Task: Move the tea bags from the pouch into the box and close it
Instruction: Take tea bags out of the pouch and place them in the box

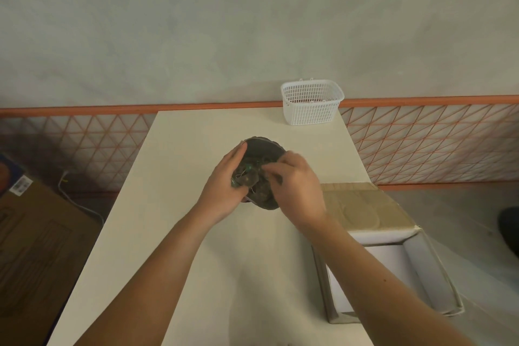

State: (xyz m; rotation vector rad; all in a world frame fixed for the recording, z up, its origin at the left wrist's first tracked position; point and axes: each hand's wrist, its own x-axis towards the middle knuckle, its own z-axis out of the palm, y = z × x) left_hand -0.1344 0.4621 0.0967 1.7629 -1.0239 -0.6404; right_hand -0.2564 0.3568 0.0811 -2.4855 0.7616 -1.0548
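Table (196,233): plain cream-white top, no pattern.

Pouch (262,149), centre: dark grey-green, dull inner face. Tea bags (250,178) at its mouth: brownish, with small bright green tags and thin pale strings.

Basket (311,101), 1 o'clock of the pouch: white plastic, fine square-grid mesh.

Box (393,270), 4 o'clock: white interior, tan-beige outer faces; open lid (356,205) tan with a faint oval motif, detail blurred.

Wall (252,22): pale grey-green, mottled. Below it an orange rail (112,109), then a white panel (421,143) crossed by orange triangular lattice.

Carton (33,233), 9 o'clock: brown cardboard, white label. Cable (81,206) beside it: white.
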